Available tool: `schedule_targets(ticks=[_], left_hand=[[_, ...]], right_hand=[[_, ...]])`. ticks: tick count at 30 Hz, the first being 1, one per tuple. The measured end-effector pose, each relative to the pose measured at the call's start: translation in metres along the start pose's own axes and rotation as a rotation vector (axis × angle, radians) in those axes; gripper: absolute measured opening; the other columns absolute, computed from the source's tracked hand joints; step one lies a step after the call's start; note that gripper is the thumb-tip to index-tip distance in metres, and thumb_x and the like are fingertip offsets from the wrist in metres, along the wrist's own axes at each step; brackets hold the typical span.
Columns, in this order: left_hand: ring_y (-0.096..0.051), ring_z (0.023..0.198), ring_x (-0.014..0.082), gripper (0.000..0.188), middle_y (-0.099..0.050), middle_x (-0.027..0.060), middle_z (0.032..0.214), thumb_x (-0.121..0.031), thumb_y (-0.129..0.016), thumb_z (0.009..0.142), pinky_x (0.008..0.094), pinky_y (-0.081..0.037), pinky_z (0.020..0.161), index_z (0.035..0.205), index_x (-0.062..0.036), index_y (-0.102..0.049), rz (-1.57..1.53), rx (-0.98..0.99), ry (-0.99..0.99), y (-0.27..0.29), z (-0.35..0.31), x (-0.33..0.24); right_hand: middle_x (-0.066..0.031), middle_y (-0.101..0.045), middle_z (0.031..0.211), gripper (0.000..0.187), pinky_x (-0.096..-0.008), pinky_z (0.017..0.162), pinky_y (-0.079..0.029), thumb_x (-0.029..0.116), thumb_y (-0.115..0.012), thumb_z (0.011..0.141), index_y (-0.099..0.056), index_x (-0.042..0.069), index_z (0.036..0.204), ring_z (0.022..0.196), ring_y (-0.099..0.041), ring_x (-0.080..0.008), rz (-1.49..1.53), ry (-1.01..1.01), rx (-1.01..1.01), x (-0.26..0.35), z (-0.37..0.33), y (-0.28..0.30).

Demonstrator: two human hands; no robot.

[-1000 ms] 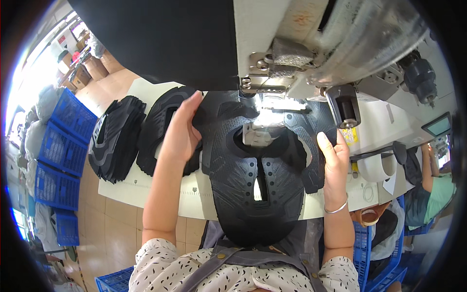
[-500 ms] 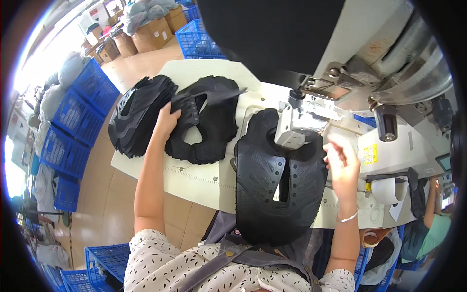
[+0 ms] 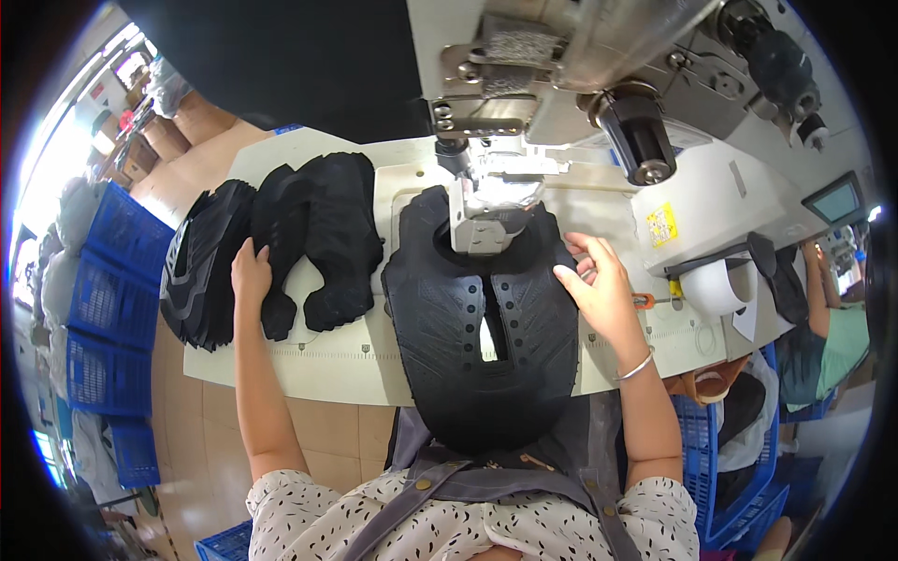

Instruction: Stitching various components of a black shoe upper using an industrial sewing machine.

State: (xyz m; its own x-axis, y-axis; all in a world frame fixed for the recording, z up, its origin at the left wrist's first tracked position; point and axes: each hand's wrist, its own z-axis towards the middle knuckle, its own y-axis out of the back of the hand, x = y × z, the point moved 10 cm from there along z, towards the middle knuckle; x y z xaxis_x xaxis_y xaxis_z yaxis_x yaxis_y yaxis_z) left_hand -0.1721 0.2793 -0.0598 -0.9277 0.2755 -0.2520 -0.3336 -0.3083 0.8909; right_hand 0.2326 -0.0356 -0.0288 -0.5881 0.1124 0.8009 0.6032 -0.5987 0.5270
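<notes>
A black shoe upper [image 3: 433, 327], with two rows of eyelet holes beside a central slot, lies at the sewing machine head [image 3: 482, 229], its near end hanging past the table edge. My right hand [image 3: 599, 285] is at its right edge, thumb and forefinger apart and the other fingers curled. To the left are a stack of black uppers with grey pattern [image 3: 208, 266] and a second pile of plain black uppers [image 3: 341, 229]. My left hand [image 3: 251, 273] is between them, fingers pinched at the left edge of the plain pile's top upper; its fingertips are partly hidden.
The pale table [image 3: 351, 369] carries a printed scale near its front edge. An orange-handled tool [image 3: 644, 301] lies right of my right hand, near a white curled piece [image 3: 716, 288]. Blue crates [image 3: 108, 299] stand at the left. Another person's arm [image 3: 816, 290] shows far right.
The view has shifted to the right. A blurred flap of upper raised over the second pile now lies flat there. My right hand has come down from beside the machine head to the upper's edge.
</notes>
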Motion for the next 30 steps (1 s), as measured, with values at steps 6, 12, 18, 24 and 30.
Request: schedule_targets(ticks=[6, 12, 18, 24, 30], left_hand=[[-0.045, 0.112, 0.0352, 0.057, -0.044, 0.0194, 0.123, -0.018, -0.062, 0.079, 0.0440, -0.039, 0.090, 0.126, 0.0029, -0.037, 0.298, -0.060, -0.031, 0.032, -0.028, -0.046], [-0.032, 0.125, 0.0341, 0.068, -0.037, 0.0192, 0.133, -0.028, -0.069, 0.073, 0.0408, -0.028, 0.101, 0.126, 0.0007, -0.040, -0.569, 0.253, -0.595, 0.059, -0.138, -0.215], [-0.021, 0.131, 0.0371, 0.084, -0.021, 0.0206, 0.141, -0.042, -0.066, 0.074, 0.0461, -0.019, 0.104, 0.135, 0.0008, -0.027, -0.525, 0.428, -0.684, 0.037, -0.173, -0.243], [-0.028, 0.126, 0.0378, 0.079, -0.029, 0.0231, 0.135, -0.031, -0.075, 0.067, 0.0425, -0.026, 0.102, 0.128, 0.0005, -0.034, -0.505, 0.196, -0.562, 0.071, -0.168, -0.235], [-0.053, 0.063, 0.0090, 0.043, -0.060, 0.0044, 0.075, -0.039, -0.048, 0.090, 0.0268, -0.041, 0.052, 0.074, -0.0004, -0.057, -1.116, 0.987, -0.020, 0.030, -0.194, -0.200]], right_hand=[[-0.0072, -0.055, 0.082, 0.032, -0.0281, 0.064, -0.045, 0.003, -0.066, 0.069, -0.060, 0.003, 0.101, 0.065, -0.051, -0.0171, -0.040, 0.001, -0.024, 0.004, 0.003, 0.001], [-0.0054, -0.052, 0.074, 0.031, -0.0348, 0.066, -0.043, -0.001, -0.064, 0.068, -0.062, 0.005, 0.098, 0.069, -0.051, -0.0241, -0.741, 0.497, -0.218, 0.055, -0.016, 0.001], [-0.0033, -0.056, 0.081, 0.028, -0.0209, 0.062, -0.043, 0.001, -0.057, 0.083, -0.054, 0.000, 0.111, 0.069, -0.054, -0.0099, 0.352, 0.114, -0.266, 0.034, -0.019, 0.031], [-0.0086, -0.060, 0.098, 0.028, -0.0238, 0.075, -0.045, 0.009, -0.054, 0.086, -0.052, -0.005, 0.111, 0.083, -0.056, -0.0102, 0.789, -0.336, 0.367, 0.026, -0.068, -0.026], [-0.0125, -0.061, 0.101, 0.028, -0.0279, 0.078, -0.050, 0.007, -0.051, 0.085, -0.051, -0.005, 0.110, 0.087, -0.062, -0.0176, 1.263, -0.357, 0.176, 0.051, -0.044, -0.004]])
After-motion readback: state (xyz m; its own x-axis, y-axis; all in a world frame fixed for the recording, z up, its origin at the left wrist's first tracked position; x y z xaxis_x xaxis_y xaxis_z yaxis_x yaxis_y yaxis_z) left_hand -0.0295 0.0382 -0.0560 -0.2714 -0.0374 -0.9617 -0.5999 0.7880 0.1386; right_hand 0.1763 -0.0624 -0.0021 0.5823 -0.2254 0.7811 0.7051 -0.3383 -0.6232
